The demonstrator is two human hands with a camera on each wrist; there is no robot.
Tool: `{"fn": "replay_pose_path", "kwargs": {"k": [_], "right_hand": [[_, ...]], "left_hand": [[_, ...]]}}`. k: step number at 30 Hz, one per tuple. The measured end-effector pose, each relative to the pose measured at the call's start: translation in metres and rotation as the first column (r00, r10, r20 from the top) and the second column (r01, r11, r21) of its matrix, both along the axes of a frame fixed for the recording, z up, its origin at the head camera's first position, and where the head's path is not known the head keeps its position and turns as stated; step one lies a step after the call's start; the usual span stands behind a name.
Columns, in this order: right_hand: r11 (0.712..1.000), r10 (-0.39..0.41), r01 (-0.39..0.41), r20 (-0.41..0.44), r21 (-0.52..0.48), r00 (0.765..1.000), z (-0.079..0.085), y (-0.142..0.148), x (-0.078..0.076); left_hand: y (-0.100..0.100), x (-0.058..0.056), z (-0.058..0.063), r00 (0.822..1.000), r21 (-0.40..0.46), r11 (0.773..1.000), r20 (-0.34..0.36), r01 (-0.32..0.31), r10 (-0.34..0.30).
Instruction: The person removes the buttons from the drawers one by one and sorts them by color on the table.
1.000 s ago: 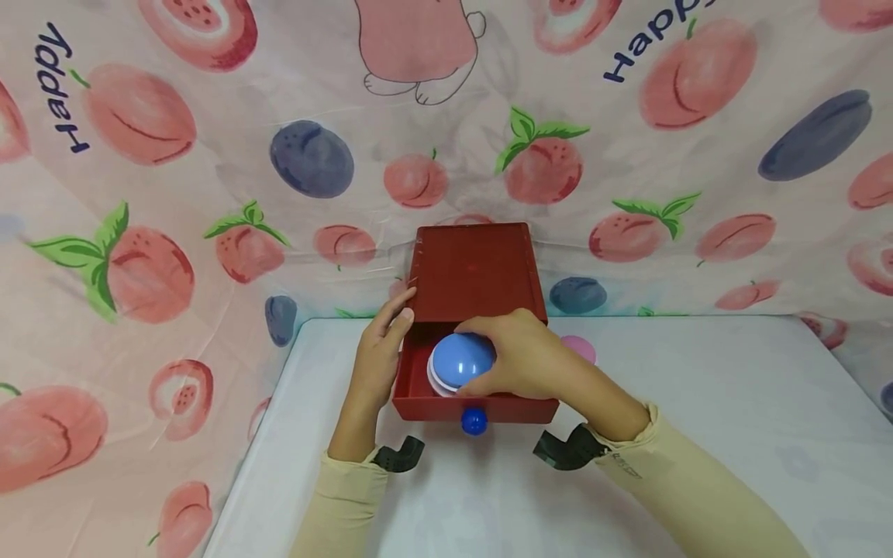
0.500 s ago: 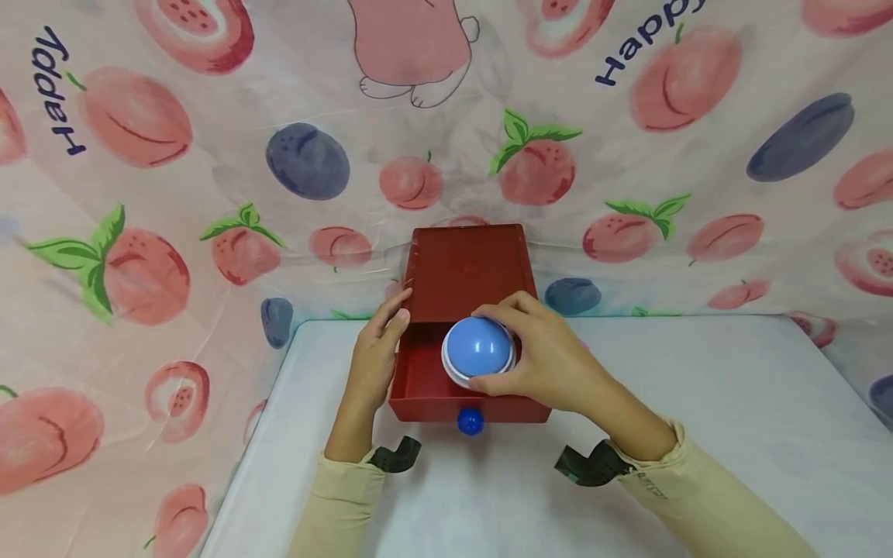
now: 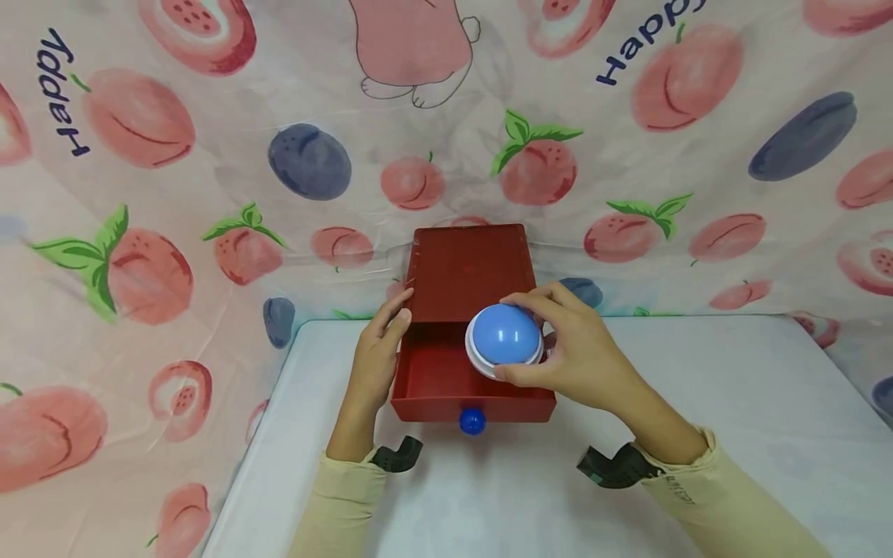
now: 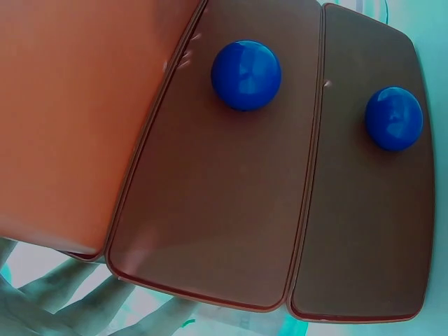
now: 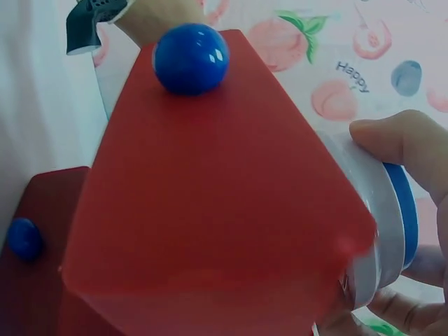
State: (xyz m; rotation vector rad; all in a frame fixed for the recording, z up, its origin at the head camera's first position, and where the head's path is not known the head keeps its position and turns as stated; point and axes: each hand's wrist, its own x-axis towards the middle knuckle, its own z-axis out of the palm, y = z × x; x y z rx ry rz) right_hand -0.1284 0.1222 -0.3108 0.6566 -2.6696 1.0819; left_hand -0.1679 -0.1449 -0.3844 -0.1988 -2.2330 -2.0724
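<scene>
My right hand (image 3: 586, 356) pinches a round white-sided jar with a blue domed top (image 3: 505, 335), thumb on the near side and fingers on the far side. The jar is raised above the right part of a pulled-out red drawer (image 3: 429, 372). That drawer has a blue knob (image 3: 472, 421) and belongs to a dark red drawer cabinet (image 3: 470, 275). In the right wrist view, the jar's pale side (image 5: 371, 217) shows beyond the drawer. My left hand (image 3: 373, 356) rests against the cabinet's left side with extended fingers, partly visible in the left wrist view.
Below the open drawer, the left wrist view shows two shut drawer fronts with blue knobs, the middle knob (image 4: 246, 75) and the lower knob (image 4: 394, 119). A white table (image 3: 698, 403) carries the cabinet. Behind hangs a fruit-print cloth (image 3: 446, 132).
My right hand has lifted the jar from inside the drawer and moved it to the right, baring the drawer's left part. A pink round thing right of the cabinet is now hidden. My left hand stays put.
</scene>
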Motion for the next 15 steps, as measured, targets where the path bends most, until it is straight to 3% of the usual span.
{"fn": "replay_pose_path", "kwargs": {"k": [9,15], "right_hand": [[0.997,-0.057,0.060,0.059,-0.055,0.997,0.000,0.027,0.001],[0.989,-0.118,0.121,0.050,-0.079,0.992,-0.005,0.047,0.002]], "left_hand": [[0.002,0.000,0.001,1.000,-0.006,1.000,-0.007,0.003,-0.003],[0.001,0.000,0.000,1.000,-0.015,1.000,-0.010,-0.006,0.006]]}}
